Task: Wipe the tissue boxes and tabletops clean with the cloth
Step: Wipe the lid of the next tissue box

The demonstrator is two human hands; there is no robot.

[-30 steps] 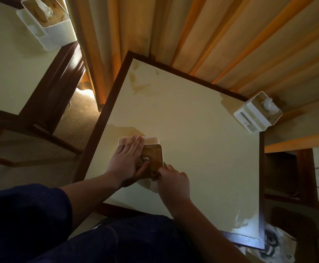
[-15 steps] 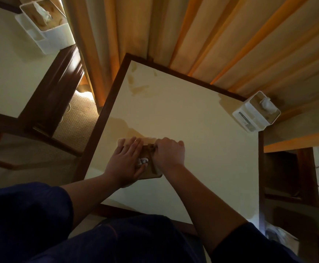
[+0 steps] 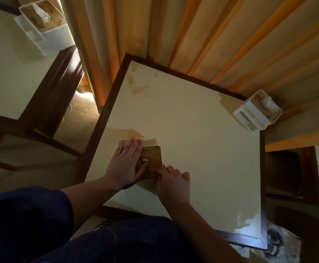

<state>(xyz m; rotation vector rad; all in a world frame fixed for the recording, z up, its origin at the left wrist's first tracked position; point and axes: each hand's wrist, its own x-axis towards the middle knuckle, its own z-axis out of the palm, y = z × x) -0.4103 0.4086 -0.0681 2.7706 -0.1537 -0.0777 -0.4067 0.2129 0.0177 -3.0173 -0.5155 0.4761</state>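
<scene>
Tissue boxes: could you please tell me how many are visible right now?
3. One lies under both hands near the table's left edge; one stands at that table's far right corner; one sits on the neighbouring table, upper left. Others may be out of view.

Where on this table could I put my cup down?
The wide bare stretch of the table between the near tissue box and the corner tissue box is free. It is crowded at the near box, where the left hand and right hand work.
</scene>
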